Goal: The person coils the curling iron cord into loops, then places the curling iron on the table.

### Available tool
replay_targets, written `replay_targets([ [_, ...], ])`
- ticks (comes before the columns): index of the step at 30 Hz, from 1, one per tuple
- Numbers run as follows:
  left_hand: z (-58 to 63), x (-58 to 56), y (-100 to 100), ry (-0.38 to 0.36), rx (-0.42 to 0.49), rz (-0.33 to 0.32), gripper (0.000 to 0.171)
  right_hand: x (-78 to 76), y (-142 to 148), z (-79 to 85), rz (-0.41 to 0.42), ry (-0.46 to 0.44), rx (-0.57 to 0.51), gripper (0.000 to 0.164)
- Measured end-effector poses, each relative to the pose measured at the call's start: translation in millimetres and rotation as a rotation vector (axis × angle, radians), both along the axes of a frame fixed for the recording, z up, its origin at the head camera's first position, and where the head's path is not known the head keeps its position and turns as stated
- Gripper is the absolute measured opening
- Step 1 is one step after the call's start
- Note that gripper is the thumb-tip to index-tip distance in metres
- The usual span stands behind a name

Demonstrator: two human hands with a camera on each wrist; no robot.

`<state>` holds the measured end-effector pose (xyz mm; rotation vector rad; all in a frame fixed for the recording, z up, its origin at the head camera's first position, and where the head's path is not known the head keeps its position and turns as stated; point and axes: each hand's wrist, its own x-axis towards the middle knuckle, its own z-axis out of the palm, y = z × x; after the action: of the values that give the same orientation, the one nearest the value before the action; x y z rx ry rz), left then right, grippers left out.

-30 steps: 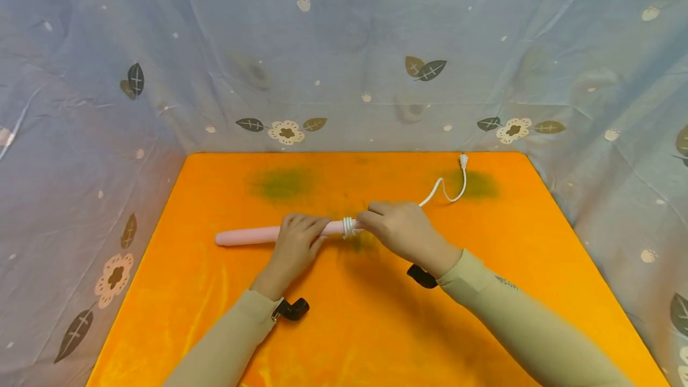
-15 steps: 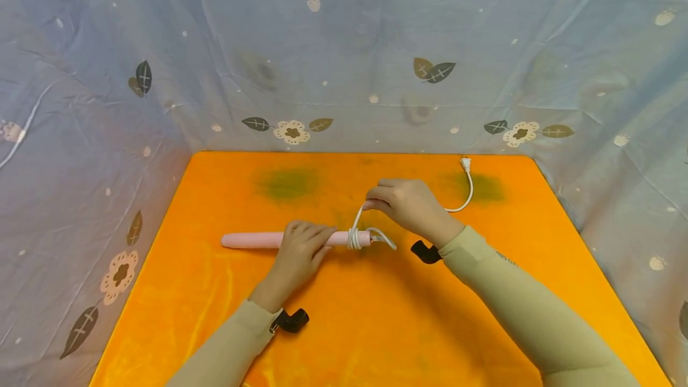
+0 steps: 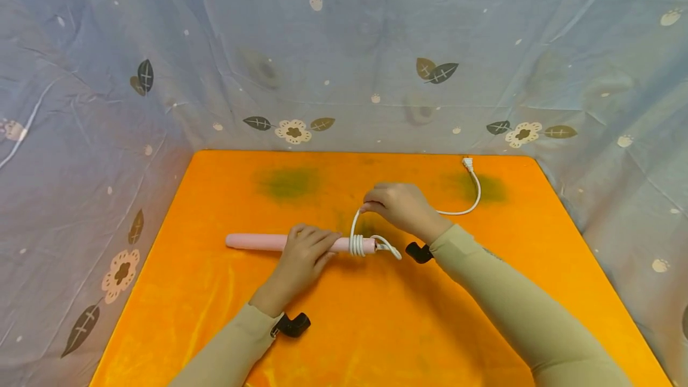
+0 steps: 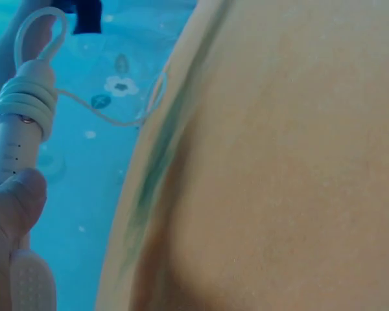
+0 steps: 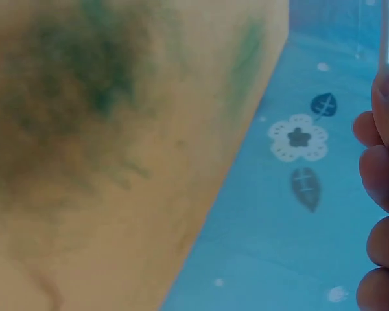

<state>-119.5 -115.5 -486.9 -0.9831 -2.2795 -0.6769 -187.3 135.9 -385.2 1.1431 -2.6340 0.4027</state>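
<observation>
A slim pink hair iron [image 3: 255, 241] lies crosswise in front of me, its cord end to the right. My left hand [image 3: 302, 255] grips its body from above; in the left wrist view the thumb [image 4: 26, 194] presses along the handle below a row of small dots. Several turns of the white power cord [image 3: 356, 245] circle the handle near its right end, and a short loop sticks out beyond. Behind and above these turns, my right hand [image 3: 403, 205] pinches the cord, which rises taut from the coil. The right wrist view shows curled fingers [image 5: 379, 172] and a bit of cord [image 5: 385, 35].
The cord's free part runs right from behind my right hand to a white plug [image 3: 467, 163] near the back edge of the orange-covered table [image 3: 215, 315]. Patterned blue-grey curtains [image 3: 344, 34] enclose the back and sides. Black mounts [image 3: 294, 325] sit at both wrists.
My right hand has gone from the handle's right end up and back, drawing the cord over it, then slightly left. The left hand keeps its grip. The cord's plug end has shifted a little.
</observation>
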Motion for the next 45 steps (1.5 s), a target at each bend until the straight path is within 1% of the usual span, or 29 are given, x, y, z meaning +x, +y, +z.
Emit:
replay_targets([
  [4, 0.3, 0.8, 1, 0.006, 0.024, 0.000, 0.048, -1.3, 3, -12.6, -0.048, -0.043, 0.010, 0.016],
  [6, -0.2, 0.8, 1, 0.008, 0.036, 0.002, 0.045, -0.9, 5, -20.1, -0.063, -0.060, 0.013, 0.016],
  [9, -1.8, 0.7, 1, 0.019, 0.049, 0.004, 0.036, 0.8, 6, -30.3, -0.076, -0.095, 0.014, 0.017],
  [14, -1.6, -0.1, 1, 0.029, 0.063, -0.001, 0.037, 5.2, 3, -42.0, -0.086, -0.170, 0.012, 0.017],
  [17, 1.5, -1.2, 1, 0.008, 0.080, 0.023, 0.043, 9.7, 1, -46.9, -0.081, -0.197, -0.013, 0.013],
  [19, 4.4, -2.6, 1, -0.006, 0.096, 0.047, 0.044, 14.1, 0, -51.6, -0.079, -0.207, -0.043, 0.008],
  [21, 7.3, -4.4, 1, -0.014, 0.117, 0.065, 0.044, 19.1, -1, -57.9, -0.079, -0.168, -0.065, 0.006],
  [23, 9.8, -6.3, 2, -0.019, 0.136, 0.076, 0.043, 24.2, -1, -65.6, -0.060, -0.103, -0.095, 0.007],
  [26, 12.8, -9.2, 3, -0.027, 0.166, 0.101, 0.042, 30.9, -3, -76.8, -0.046, 0.030, -0.124, 0.008],
  [27, 13.7, -10.1, 3, -0.031, 0.173, 0.114, 0.042, 32.9, -5, -79.9, -0.038, 0.058, -0.135, 0.009],
  [28, 14.8, -11.1, 4, -0.036, 0.182, 0.124, 0.042, 34.9, -6, -82.1, -0.033, 0.073, -0.139, 0.010],
  [31, 18.0, -14.8, 5, -0.042, 0.199, 0.161, 0.042, 41.9, -9, -86.0, -0.040, 0.103, -0.123, 0.023],
  [35, 23.2, -20.2, 6, -0.038, 0.218, 0.204, 0.044, 54.2, -14, -84.5, -0.032, 0.124, -0.091, 0.035],
  [36, 23.9, -21.7, 6, -0.037, 0.221, 0.214, 0.044, 57.4, -16, -83.5, -0.029, 0.132, -0.083, 0.035],
  [38, 24.8, -24.2, 6, -0.041, 0.222, 0.225, 0.044, 63.3, -19, -81.0, -0.030, 0.158, -0.067, 0.033],
  [40, 23.9, -26.4, 6, -0.050, 0.211, 0.230, 0.044, 69.9, -21, -76.7, -0.020, 0.163, -0.044, 0.033],
  [45, 18.0, -28.8, 8, -0.073, 0.167, 0.236, 0.045, 83.4, -27, -59.9, 0.014, 0.131, 0.017, 0.025],
])
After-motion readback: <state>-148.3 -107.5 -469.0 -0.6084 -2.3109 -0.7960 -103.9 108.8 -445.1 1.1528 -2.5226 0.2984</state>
